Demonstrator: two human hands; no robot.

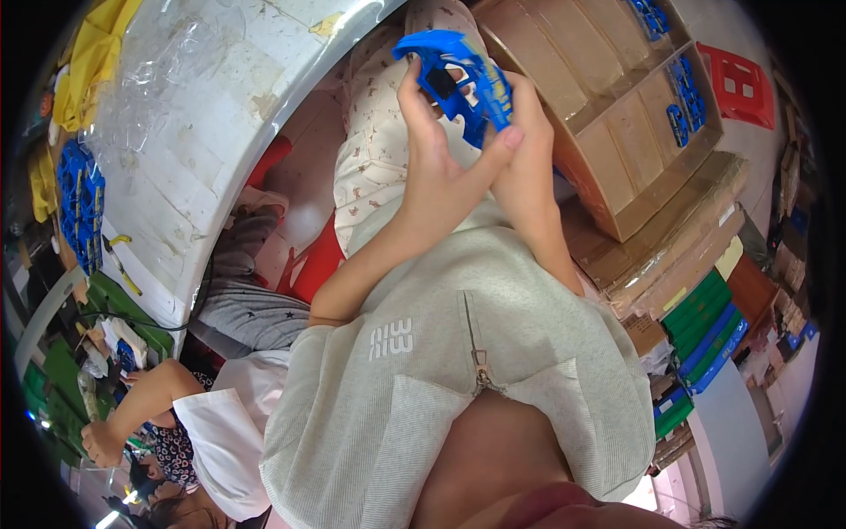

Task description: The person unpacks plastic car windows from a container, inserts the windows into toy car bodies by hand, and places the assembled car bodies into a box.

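Beside a white table (185,141), fingers of left hand (438,167) and right hand (526,163) clamp a part-hidden blue piece (487,81).

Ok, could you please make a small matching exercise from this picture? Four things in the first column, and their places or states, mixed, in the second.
Things:
1. Left hand and right hand
2. Cardboard box
3. Yellow-handled tool
4. Clear plastic sheet

Places or states:
A. Crumpled, on the white table
B. Together around a curved blue part
C. Divided inside, with some blue pieces in it
D. At the picture's left, close to a blue pile

Right pairs: 1-B, 2-C, 3-D, 4-A.
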